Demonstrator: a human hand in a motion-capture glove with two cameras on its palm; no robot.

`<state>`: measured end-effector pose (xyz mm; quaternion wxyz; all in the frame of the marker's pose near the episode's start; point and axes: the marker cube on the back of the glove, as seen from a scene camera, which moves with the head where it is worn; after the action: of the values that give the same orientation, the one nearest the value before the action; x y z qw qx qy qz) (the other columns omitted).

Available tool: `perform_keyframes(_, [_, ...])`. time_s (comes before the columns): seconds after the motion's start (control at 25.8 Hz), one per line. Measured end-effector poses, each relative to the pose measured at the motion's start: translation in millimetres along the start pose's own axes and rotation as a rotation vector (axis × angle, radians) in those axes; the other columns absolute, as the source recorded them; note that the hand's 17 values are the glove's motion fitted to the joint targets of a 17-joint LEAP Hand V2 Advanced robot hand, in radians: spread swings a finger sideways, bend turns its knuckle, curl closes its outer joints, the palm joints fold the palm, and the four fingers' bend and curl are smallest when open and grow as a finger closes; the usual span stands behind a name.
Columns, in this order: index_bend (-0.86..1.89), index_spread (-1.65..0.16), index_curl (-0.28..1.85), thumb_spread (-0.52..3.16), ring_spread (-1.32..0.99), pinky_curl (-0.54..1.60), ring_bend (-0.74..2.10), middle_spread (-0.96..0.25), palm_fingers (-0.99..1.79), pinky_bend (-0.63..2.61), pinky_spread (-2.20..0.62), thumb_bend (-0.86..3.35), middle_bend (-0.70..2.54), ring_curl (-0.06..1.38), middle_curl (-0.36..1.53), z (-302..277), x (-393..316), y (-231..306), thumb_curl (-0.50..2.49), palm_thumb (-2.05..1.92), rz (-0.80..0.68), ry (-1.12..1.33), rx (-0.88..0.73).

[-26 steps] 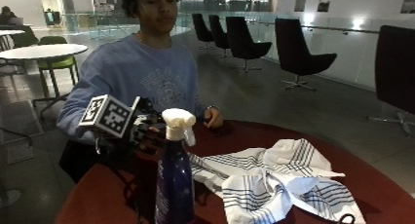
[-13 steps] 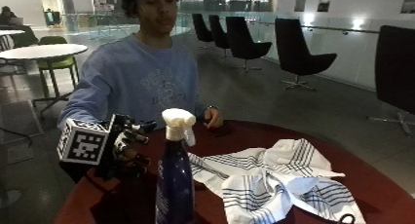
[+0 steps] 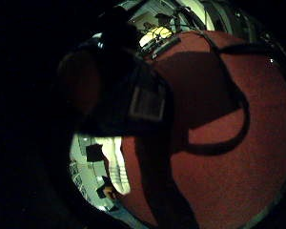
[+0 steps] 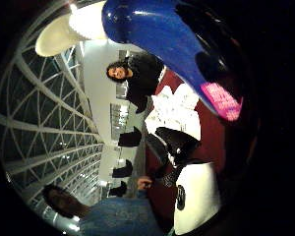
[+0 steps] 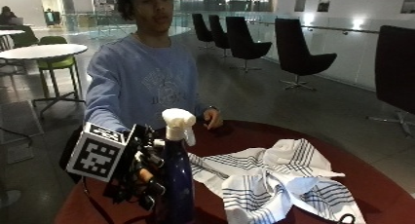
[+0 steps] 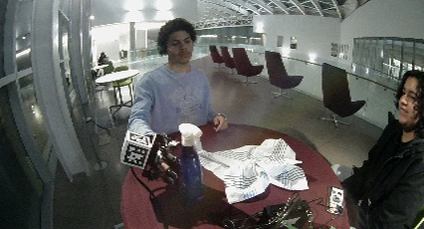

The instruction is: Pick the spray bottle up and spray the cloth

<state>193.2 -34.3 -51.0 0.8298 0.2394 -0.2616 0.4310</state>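
Round red desk (image 5: 363, 185) in a glass-walled atrium. Gloved right hand (image 5: 144, 171) beside blue spray bottle (image 5: 176, 177), fingers touching it, grasp unclear. Striped cloth (image 5: 279, 180) just beyond. Risk: tall bottle tipping if nudged.

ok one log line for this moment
phase: reach | right hand: open beside spray bottle, not gripping | bottle: upright on table | cloth: crumpled, untouched
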Motion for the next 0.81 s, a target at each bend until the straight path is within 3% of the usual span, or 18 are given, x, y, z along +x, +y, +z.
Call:
perform_keyframes(0.15, [0.09,-0.41,0.15,0.95,0.11,0.38,0.35,-0.01,0.42,0.6,0.27,-0.01,0.3,0.29,0.36,9.6,-6.7,-23.5,0.29,0.64,-0.007,-0.028,0.103])
perform_keyframes(0.31, [0.25,-0.36,0.22,0.94,0.12,0.35,0.34,-0.01,0.61,0.51,0.28,0.08,0.28,0.27,0.36,12.9,-6.1,-34.8,0.35,0.83,-0.059,-0.049,0.191])
perform_keyframes(0.46, [0.2,-0.33,0.24,0.91,0.09,0.33,0.4,-0.03,0.75,0.42,0.28,0.1,0.32,0.29,0.38,13.3,-5.6,-38.3,0.4,0.92,-0.107,-0.067,0.2])
perform_keyframes(0.62, [0.17,-0.31,0.27,0.88,0.08,0.32,0.44,-0.03,0.79,0.37,0.28,0.08,0.29,0.32,0.38,8.6,-12.8,-34.9,0.44,0.94,-0.093,-0.083,0.07])
perform_keyframes(0.81, [0.15,-0.3,0.29,0.83,0.06,0.33,0.47,-0.04,0.83,0.36,0.29,0.05,0.24,0.34,0.37,1.2,-41.8,-15.4,0.47,0.96,-0.117,-0.035,-0.228])
